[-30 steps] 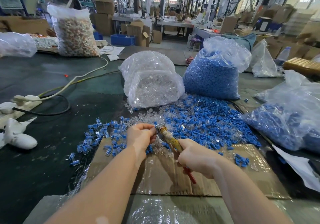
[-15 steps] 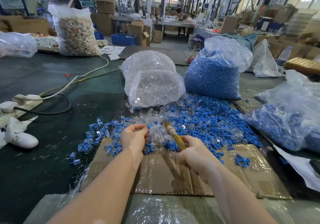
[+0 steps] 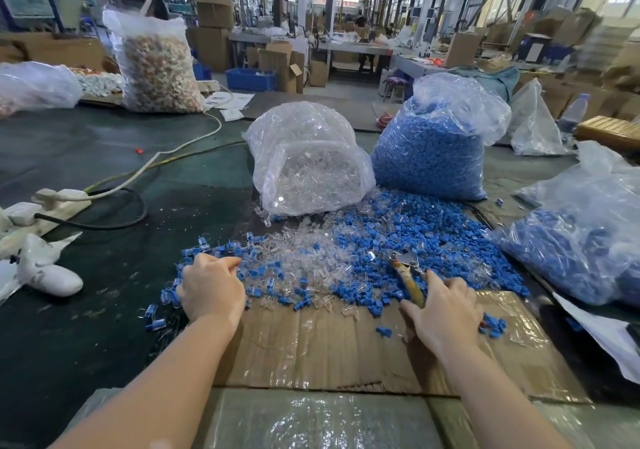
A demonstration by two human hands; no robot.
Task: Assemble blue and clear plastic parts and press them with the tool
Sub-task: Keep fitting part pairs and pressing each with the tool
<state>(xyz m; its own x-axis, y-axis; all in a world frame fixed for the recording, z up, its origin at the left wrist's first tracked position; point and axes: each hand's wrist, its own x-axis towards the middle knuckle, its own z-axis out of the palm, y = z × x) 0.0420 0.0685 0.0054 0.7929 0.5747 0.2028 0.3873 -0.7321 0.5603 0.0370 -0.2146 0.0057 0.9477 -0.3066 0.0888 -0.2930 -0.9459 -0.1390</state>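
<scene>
- I'm in a big workshop, seated at a dark green table (image 3: 104,157) with a flattened sheet of cardboard (image 3: 329,344) in front of me and boxes stacked further back.
- Two plastic sacks stand beyond the work area: the bag of clear parts (image 3: 308,161) and, just to its right, the bag of blue parts (image 3: 433,147). A third bag with blue pieces (image 3: 581,240) slumps at my far right.
- Between the sacks and me lies the loose pile of blue and clear parts (image 3: 363,251), mixed together and spilling onto the far edge of the cardboard.
- My left hand (image 3: 213,285) rests at the pile's left fringe, fingers curled down among the scattered pieces. I cannot tell whether that grip has closed on a part or is only raking through them.
- My right hand (image 3: 443,313) holds the pliers (image 3: 407,273), fingers wrapped round the yellowish handles. The tool's long axis runs from my palm up and to the left, its metal nose resting on the pile.
- The parts I need lie between my two hands, closer to the left one. I judge the left hand should pick and fit a blue and clear pair, then carry it rightward to the pliers' nose for pressing.
</scene>
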